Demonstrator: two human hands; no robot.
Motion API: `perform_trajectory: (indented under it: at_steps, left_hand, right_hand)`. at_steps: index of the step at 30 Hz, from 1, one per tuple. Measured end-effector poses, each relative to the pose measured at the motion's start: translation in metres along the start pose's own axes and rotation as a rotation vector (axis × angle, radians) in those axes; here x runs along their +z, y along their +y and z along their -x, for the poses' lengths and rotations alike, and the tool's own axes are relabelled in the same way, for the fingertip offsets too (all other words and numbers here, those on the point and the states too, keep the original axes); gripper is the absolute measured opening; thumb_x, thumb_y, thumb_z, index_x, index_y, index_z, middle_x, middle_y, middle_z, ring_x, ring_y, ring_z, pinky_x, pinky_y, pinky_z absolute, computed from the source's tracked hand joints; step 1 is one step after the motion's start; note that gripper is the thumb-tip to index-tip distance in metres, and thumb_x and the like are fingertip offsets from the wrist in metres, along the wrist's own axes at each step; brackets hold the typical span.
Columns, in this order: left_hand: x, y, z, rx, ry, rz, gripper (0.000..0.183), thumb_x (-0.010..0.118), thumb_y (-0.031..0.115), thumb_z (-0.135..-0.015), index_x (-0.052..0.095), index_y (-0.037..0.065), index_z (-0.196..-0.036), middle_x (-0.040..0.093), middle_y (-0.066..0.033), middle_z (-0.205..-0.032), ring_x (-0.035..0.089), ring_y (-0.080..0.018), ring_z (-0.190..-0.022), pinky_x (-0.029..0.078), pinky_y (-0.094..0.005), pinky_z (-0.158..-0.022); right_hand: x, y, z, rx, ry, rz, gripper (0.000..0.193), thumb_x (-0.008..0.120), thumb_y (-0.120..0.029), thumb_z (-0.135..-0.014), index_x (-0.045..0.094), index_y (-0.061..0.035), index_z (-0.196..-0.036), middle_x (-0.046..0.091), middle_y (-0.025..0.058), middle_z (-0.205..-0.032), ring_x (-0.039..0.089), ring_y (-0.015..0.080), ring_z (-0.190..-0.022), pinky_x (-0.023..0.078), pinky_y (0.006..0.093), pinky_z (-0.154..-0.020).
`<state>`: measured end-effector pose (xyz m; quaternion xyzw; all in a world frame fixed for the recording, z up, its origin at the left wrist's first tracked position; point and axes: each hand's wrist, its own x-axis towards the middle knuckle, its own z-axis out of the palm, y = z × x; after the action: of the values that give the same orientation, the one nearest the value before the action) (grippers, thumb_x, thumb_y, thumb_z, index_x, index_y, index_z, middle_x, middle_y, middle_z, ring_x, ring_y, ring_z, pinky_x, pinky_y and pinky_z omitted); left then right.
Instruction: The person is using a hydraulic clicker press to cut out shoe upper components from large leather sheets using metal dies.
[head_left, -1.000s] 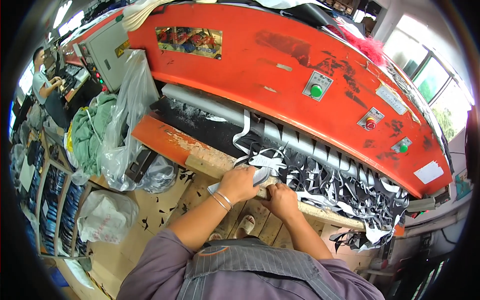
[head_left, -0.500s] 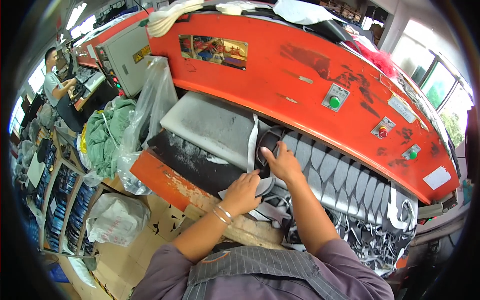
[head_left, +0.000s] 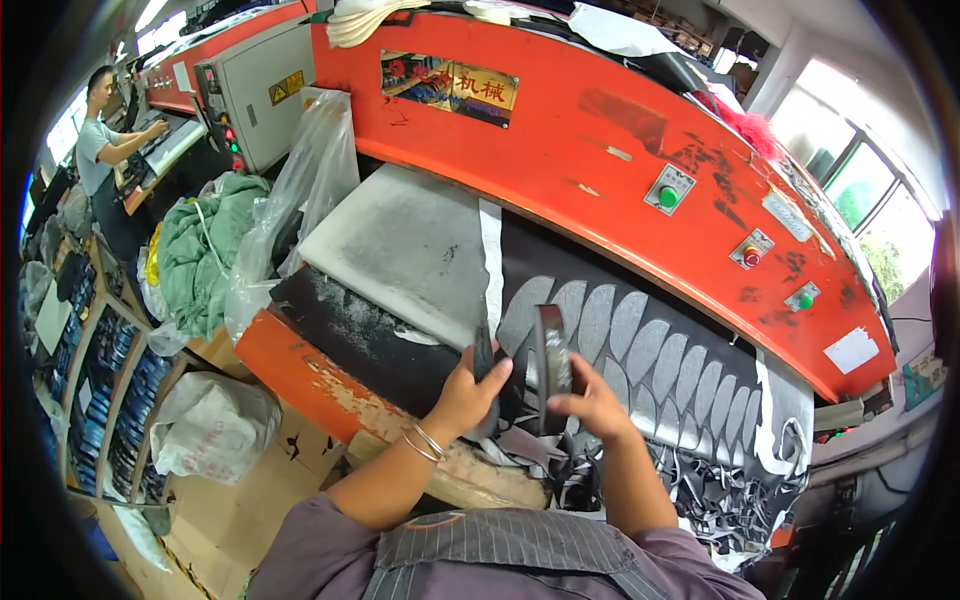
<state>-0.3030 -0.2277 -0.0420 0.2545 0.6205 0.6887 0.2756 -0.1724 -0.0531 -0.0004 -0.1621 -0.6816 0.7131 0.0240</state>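
Observation:
My right hand (head_left: 597,402) grips a dark, band-shaped cutting die (head_left: 553,355) on edge, thumb on its near side. Close beside it, my left hand (head_left: 462,400) is closed round a thin dark cut piece (head_left: 484,362); whether it is one layer or several I cannot tell. Both are raised over the front of a black sheet (head_left: 540,250). Rows of pale, leaf-shaped cutouts (head_left: 630,330) run across that sheet to the right. Left of it lies a bare grey-white cutting board (head_left: 400,235).
An orange press beam (head_left: 560,150) with green and red buttons spans the back. Tangled scraps (head_left: 690,500) hang at the front right. A worn orange ledge (head_left: 310,375), a white sack (head_left: 215,425) and green cloth (head_left: 215,250) are leftward. Another person (head_left: 100,150) works far left.
My right hand has lifted the die off the sheet and brought it nearer me. My left hand has risen from the board's front edge with a dark piece in it.

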Motion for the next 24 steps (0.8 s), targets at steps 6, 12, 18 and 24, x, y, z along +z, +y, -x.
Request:
perform_trajectory:
  at_steps: [6,12,18,24]
  left_hand:
    - [0.017,0.008,0.048,-0.196,-0.199,0.297,0.045,0.048,0.039,-0.099,0.053,0.001,-0.122,0.062,-0.0055,-0.104,0.057,-0.0097,-0.093,0.048,-0.0265,-0.083]
    - [0.065,0.03,0.109,-0.003,-0.154,0.089,0.058,0.059,0.035,-0.093,0.04,-0.002,-0.133,0.058,-0.01,-0.114,0.054,-0.0169,-0.103,0.045,-0.0314,-0.091]
    - [0.079,0.03,0.151,0.071,0.201,-0.114,0.073,0.073,0.042,-0.08,0.042,-0.004,-0.128,0.058,-0.0176,-0.114,0.055,-0.0239,-0.109,0.041,-0.0341,-0.097]
    - [0.028,-0.049,0.195,-0.121,0.772,0.302,0.052,0.074,0.033,-0.076,0.057,-0.002,-0.11,0.061,-0.0077,-0.094,0.056,-0.0134,-0.084,0.048,-0.031,-0.076]
  right_hand:
    - [0.051,0.001,0.056,-0.032,-0.247,0.114,0.063,0.078,-0.007,-0.072,0.048,0.0014,-0.128,0.055,0.0059,-0.117,0.052,0.0179,-0.107,0.04,0.0323,-0.096]
    - [0.004,0.019,0.107,-0.227,-0.478,0.636,0.053,0.077,-0.005,-0.066,0.055,-0.0009,-0.114,0.058,0.0066,-0.108,0.057,0.0179,-0.098,0.047,0.0317,-0.084]
    - [0.024,-0.048,0.152,-0.127,-0.272,1.375,0.062,0.076,-0.025,-0.06,0.058,-0.0024,-0.114,0.049,0.0288,-0.114,0.055,0.0445,-0.101,0.049,0.0459,-0.085]
    - [-0.033,0.012,0.131,-0.184,-0.32,1.471,0.069,0.075,-0.025,-0.062,0.056,-0.003,-0.124,0.049,0.0269,-0.119,0.054,0.0433,-0.106,0.047,0.0447,-0.089]
